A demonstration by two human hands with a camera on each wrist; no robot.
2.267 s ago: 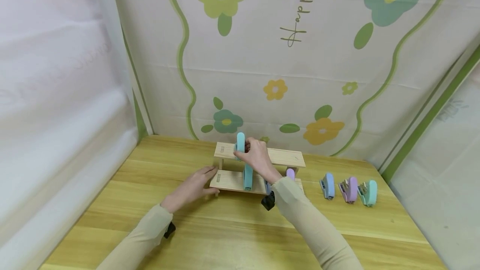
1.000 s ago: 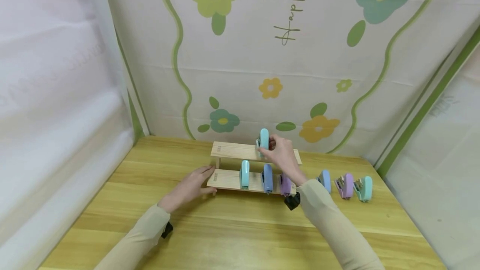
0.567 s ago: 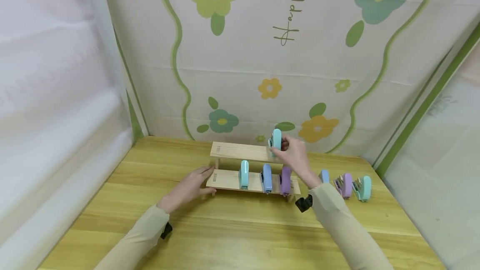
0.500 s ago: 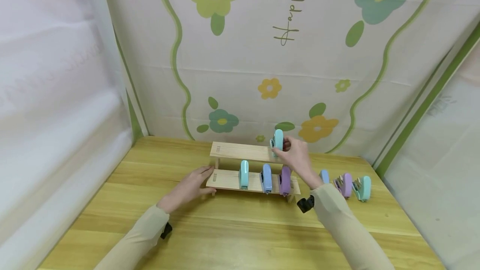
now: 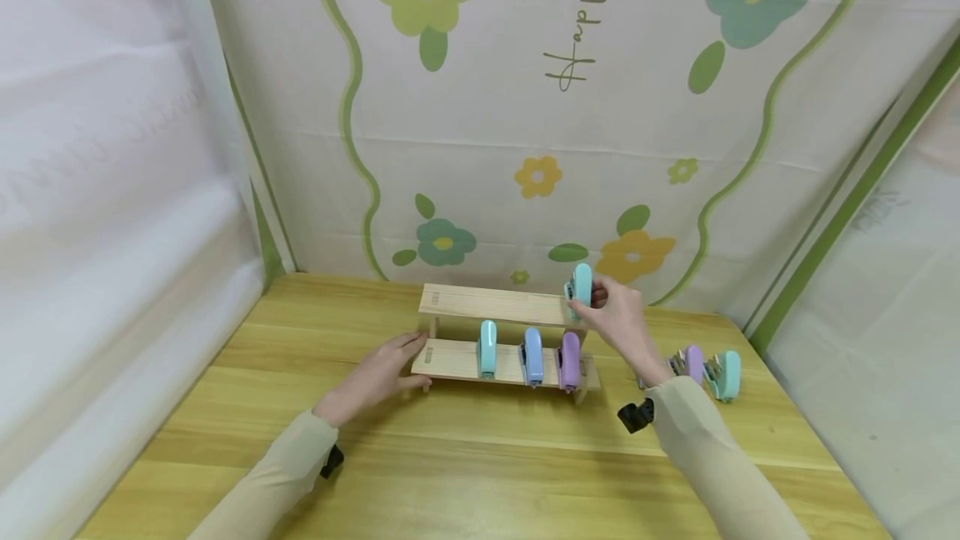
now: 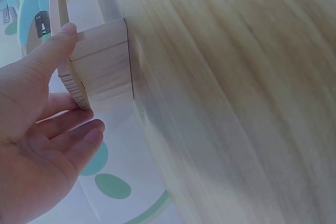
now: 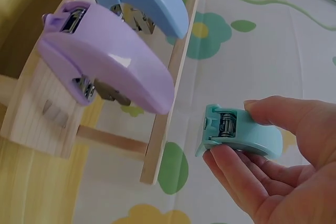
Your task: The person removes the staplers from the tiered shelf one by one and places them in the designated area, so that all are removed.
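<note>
My right hand (image 5: 621, 322) pinches a light teal stapler (image 5: 582, 283) between thumb and fingers, at the right end of the upper board (image 5: 495, 302) of a two-tier wooden rack. In the right wrist view that stapler (image 7: 249, 136) shows its metal spring end. My left hand (image 5: 375, 375) grips the left end of the lower board (image 5: 453, 359), thumb at the front edge and fingers at the back. On the lower board, a teal stapler (image 5: 487, 348), a blue stapler (image 5: 533, 355) and a purple stapler (image 5: 569, 360) stand in a row.
Right of the rack, a purple stapler (image 5: 694, 362) and a teal stapler (image 5: 727, 375) stand on the wooden table (image 5: 480, 465). A blue one beside them is mostly hidden by my right wrist. A flowered cloth (image 5: 480, 107) hangs behind the rack.
My right hand has carried the teal stapler rightward along the upper board, from near its left part to its right end. The left hand has kept its hold on the rack.
</note>
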